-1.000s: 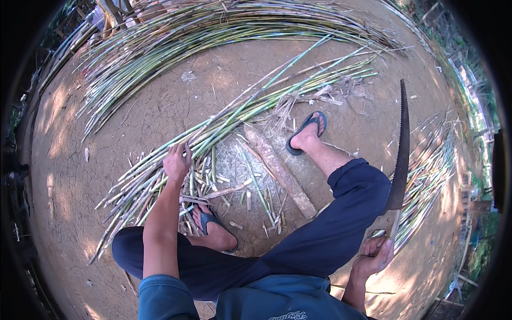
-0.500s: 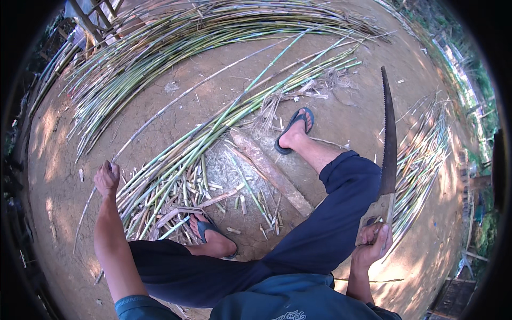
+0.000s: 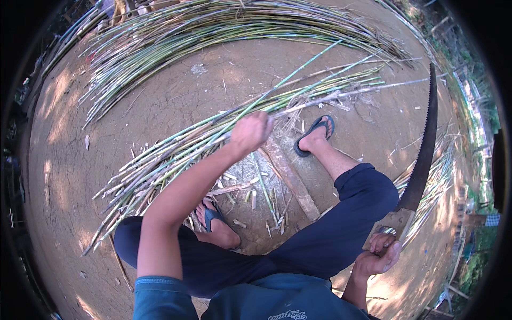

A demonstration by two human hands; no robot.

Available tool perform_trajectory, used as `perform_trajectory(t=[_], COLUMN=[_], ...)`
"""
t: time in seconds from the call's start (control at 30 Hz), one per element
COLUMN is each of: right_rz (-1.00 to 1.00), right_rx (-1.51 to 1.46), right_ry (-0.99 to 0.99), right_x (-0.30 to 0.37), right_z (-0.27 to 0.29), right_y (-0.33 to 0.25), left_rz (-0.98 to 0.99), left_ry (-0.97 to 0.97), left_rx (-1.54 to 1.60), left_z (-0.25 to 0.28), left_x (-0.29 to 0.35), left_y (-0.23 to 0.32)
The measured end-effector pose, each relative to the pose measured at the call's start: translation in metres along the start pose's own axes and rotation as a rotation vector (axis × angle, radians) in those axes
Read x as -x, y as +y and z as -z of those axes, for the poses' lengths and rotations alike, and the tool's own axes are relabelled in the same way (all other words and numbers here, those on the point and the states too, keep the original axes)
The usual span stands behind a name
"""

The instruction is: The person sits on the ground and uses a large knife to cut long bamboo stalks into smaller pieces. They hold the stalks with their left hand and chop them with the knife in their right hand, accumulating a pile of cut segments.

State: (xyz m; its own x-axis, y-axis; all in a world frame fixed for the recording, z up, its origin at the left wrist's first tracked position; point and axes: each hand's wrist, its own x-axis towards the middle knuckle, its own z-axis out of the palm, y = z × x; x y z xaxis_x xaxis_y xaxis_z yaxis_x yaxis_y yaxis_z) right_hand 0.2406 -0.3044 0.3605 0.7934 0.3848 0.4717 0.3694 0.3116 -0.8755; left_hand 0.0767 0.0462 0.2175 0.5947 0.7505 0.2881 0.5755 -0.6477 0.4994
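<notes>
My left hand [image 3: 252,132] is a fist around a thin bamboo pole [image 3: 341,96], over the middle of the ground. To the right of the fist the pole runs out past my foot; its other part crosses the nearer pile and is hard to follow. My right hand [image 3: 377,260] grips the pale wooden handle of a handsaw [image 3: 424,149] beside my right knee. The saw's long dark blade points up and away, teeth toward the left. Beneath my left hand lies a loose pile of green and tan poles [image 3: 186,141].
A flat wooden plank [image 3: 292,178] lies between my sandalled feet, among pale sawdust and cut pieces [image 3: 253,200]. A large bundle of poles [image 3: 213,29] stretches across the far side. Many thin cut sticks [image 3: 434,176] are heaped on the right, behind the saw.
My left hand has swung from the far left to the middle, bringing the pole across toward the right. The saw, still in my right hand, sits slightly farther right in view.
</notes>
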Motion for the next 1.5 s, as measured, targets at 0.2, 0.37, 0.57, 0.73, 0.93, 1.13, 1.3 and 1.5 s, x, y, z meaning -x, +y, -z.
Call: perform_trajectory(t=[0.2,0.37,0.57,0.73,0.93,1.13,1.3,1.5], right_rz=[-0.136,-0.218,-0.354,-0.340,-0.468,-0.462,-0.384,-0.344], right_rx=[0.112,0.163,0.133,0.158,0.186,0.213,0.192,0.206], right_ry=[-0.180,-0.302,-0.333,-0.390,-0.380,-0.405,-0.387,-0.302], right_x=[0.018,0.033,0.025,0.021,0.033,0.042,0.033,0.007], right_z=[-0.001,0.013,-0.019,-0.021,-0.020,-0.016,-0.021,-0.019], right_y=[-0.009,0.013,0.019,0.025,0.028,0.038,0.045,0.053], left_rz=[0.208,0.258,0.607,0.603,0.573,0.485,0.356,0.228], left_ry=[-0.209,-0.488,-0.440,-0.353,-0.297,-0.328,-0.137,0.132], left_rx=[-0.062,-0.327,-0.457,-0.257,-0.125,-0.076,-0.109,-0.122], left_z=[-0.093,-0.063,-0.019,-0.021,-0.044,-0.061,-0.030,0.053], left_x=[0.023,0.119,0.230,0.217,0.182,0.172,0.146,0.034], left_y=[0.015,-0.083,-0.166,-0.150,-0.130,-0.114,-0.114,-0.094])
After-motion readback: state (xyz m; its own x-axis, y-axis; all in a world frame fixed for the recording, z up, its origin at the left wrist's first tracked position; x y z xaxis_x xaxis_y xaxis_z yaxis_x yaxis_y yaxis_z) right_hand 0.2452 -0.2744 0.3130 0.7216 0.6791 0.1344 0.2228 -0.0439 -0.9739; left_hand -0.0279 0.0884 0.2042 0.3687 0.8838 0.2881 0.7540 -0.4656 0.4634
